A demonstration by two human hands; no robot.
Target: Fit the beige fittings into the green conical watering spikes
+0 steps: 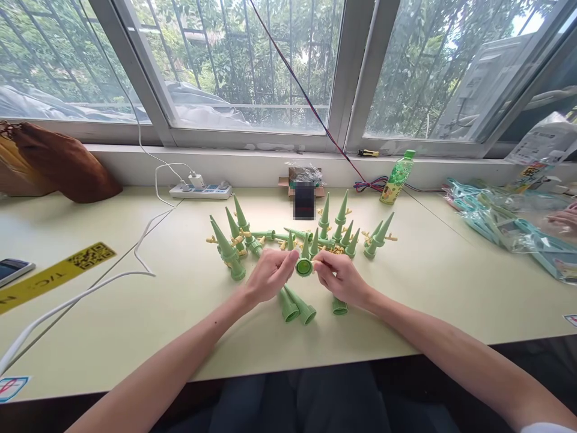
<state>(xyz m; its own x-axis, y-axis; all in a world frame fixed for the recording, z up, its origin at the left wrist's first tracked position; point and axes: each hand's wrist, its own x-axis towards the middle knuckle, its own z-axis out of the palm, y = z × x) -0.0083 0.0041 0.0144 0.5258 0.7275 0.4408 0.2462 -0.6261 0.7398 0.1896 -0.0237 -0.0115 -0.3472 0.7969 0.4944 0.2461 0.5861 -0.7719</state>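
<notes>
A green plastic watering spike is held between my hands, its round open end facing me. My left hand is closed on its left side, the thumb near the rim. On its right side, my right hand pinches at a small pale part that my fingers mostly hide. Several more green spikes with yellow valves stand or lie behind my hands, such as the standing spike at the left and the standing spike at the right. Nearer me lie spikes without visible valves, and another spike lies partly under my right hand.
A power strip with a white cable is at the back left. Behind the spikes stands a small box with a dark, blurred panel. A green drink bottle and bagged pale-blue items are at the right; a co-worker's hand shows there.
</notes>
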